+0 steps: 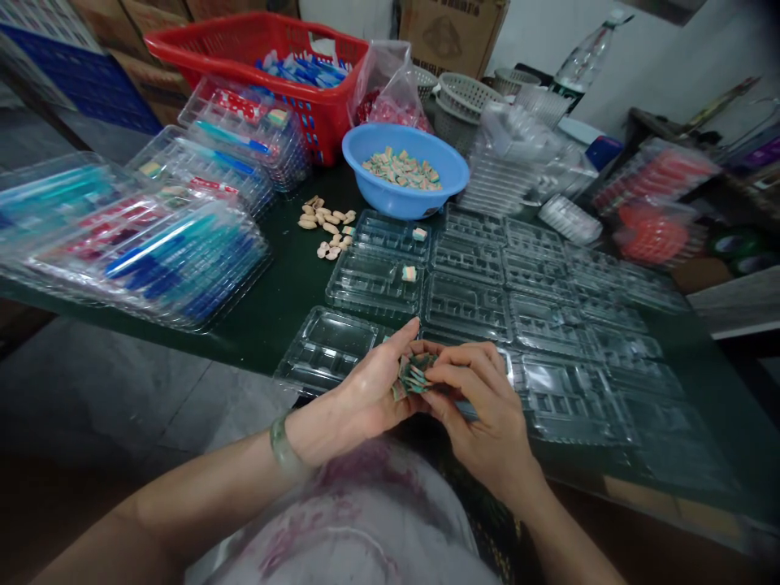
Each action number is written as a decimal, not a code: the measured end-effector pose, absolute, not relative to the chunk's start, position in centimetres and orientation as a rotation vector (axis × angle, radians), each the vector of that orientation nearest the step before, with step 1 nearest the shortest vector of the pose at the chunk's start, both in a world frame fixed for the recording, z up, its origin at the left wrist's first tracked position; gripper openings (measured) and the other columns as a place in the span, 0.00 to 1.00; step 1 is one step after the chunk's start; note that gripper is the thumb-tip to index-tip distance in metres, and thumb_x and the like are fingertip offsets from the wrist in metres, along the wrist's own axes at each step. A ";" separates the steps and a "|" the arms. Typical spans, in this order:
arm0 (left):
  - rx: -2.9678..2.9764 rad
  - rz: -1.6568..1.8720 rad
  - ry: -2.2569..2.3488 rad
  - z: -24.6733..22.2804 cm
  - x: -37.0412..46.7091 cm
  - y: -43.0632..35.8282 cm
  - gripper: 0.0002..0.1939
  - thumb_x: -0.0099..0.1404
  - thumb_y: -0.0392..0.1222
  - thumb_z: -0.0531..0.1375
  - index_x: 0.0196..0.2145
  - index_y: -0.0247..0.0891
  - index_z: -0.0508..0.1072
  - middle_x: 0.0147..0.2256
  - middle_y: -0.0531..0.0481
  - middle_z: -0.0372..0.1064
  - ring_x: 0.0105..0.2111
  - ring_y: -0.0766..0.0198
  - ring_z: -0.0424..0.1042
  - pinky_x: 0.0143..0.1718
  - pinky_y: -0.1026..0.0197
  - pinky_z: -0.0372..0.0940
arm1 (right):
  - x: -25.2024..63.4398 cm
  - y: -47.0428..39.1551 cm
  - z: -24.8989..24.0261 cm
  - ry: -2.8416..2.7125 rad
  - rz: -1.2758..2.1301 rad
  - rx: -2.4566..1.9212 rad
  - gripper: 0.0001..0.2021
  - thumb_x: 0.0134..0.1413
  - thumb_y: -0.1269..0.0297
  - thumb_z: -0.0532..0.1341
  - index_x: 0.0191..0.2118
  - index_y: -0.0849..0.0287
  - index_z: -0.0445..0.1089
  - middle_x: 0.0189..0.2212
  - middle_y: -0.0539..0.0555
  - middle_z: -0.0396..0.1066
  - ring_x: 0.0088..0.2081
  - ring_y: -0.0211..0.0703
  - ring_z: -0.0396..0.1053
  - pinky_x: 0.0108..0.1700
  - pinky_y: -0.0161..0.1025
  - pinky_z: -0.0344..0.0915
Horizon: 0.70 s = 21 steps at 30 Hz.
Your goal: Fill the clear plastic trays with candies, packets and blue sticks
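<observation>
Peanuts (332, 218) lie clustered, with a cardboard box (448, 36) farther back.

Backed from twelve to one o'clock by a pale wall (530, 36), partly covered just past twelve by a printed cardboard carton (448, 32). Stacked at ten o'clock with brown boxes (143, 77), beside a blue plastic crate (85, 81) with a white crate (58, 20) above it. Floored toward eight o'clock in grey tiles (237, 398), with a thin joint visible between them. Filled across the middle by a dark green tabletop (289, 280), running from nine o'clock round to four. Crowded at two o'clock by a dark stand (646, 123), too blurred to make out fully. Lit dimly and coolly, sinking into deep shadow farther out at eight.
</observation>
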<state>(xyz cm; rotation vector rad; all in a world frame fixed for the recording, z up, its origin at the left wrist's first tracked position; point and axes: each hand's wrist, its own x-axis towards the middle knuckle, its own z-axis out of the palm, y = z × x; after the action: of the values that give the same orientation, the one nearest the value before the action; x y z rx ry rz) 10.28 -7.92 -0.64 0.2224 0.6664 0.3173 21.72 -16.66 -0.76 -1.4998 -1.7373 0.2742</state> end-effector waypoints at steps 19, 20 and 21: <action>0.424 0.298 0.554 -1.4 9.9 -7.3 0.15 0.62 0.45 0.52 0.37 0.29 0.70 0.33 0.39 0.67 0.33 0.50 0.70 0.25 0.57 0.63 | 28.3 -16.9 -1.5 -1.095 0.421 -1.682 0.06 0.48 0.66 0.61 0.35 0.58 0.66 0.29 0.50 0.67 0.32 0.39 0.65 0.36 0.39 0.62; 0.428 0.312 0.558 -1.4 9.8 -7.2 0.15 0.62 0.45 0.52 0.37 0.29 0.70 0.34 0.39 0.67 0.33 0.50 0.70 0.25 0.58 0.63 | 29.8 -16.5 -1.7 -1.065 0.405 -1.696 0.07 0.47 0.65 0.62 0.35 0.58 0.66 0.28 0.50 0.67 0.31 0.39 0.65 0.36 0.38 0.61; 0.431 0.325 0.562 -1.4 9.8 -7.1 0.15 0.61 0.45 0.53 0.37 0.30 0.70 0.34 0.39 0.67 0.33 0.51 0.70 0.25 0.58 0.63 | 31.3 -16.0 -1.9 -1.044 0.396 -1.699 0.08 0.46 0.63 0.62 0.34 0.59 0.67 0.28 0.50 0.67 0.31 0.39 0.65 0.35 0.38 0.61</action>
<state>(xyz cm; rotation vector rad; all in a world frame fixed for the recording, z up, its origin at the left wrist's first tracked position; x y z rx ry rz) 9.81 -7.13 -1.42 0.4311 0.5624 0.3249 31.28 -15.98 -1.90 -1.6987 -1.0443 0.3956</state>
